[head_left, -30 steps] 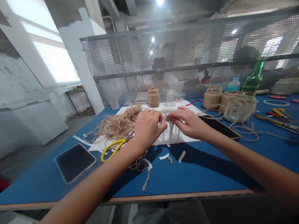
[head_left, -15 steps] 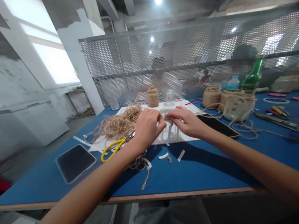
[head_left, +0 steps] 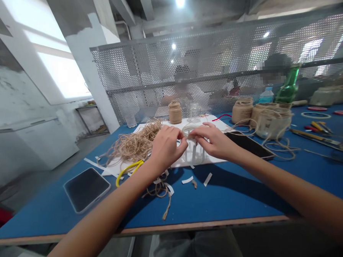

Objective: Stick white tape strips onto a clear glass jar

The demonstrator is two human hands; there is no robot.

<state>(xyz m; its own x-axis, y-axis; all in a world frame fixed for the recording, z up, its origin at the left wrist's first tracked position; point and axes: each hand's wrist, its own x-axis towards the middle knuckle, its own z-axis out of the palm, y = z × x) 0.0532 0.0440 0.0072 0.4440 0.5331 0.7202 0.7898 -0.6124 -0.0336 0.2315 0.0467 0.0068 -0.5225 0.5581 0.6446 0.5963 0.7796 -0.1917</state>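
Observation:
Between my hands stands a clear glass jar [head_left: 200,157] with several white strips [head_left: 194,152] running down its side. My left hand [head_left: 169,147] is closed in a pinch at the left of the jar's rim, thumb against fingers. On the other side my right hand [head_left: 212,141] pinches at the rim, its fingertips just above a strip. What either pinch holds is too small to make out. Beside my left hand lie a heap of jute twine [head_left: 137,143] and yellow-handled scissors [head_left: 129,170], partly covered by my forearm.
A phone [head_left: 87,189] lies at the left, a dark tablet-like slab [head_left: 250,145] at the right. Twine-wrapped jars [head_left: 242,111], a green bottle [head_left: 288,86] and cutting tools [head_left: 315,136] stand or lie farther right. Paper scraps [head_left: 208,179] are near the front. A perforated screen [head_left: 145,72] closes the back.
My left hand has shifted slightly left, widening the gap between the hands and covering more of the scissors. The right hand stays almost where it was at the rim.

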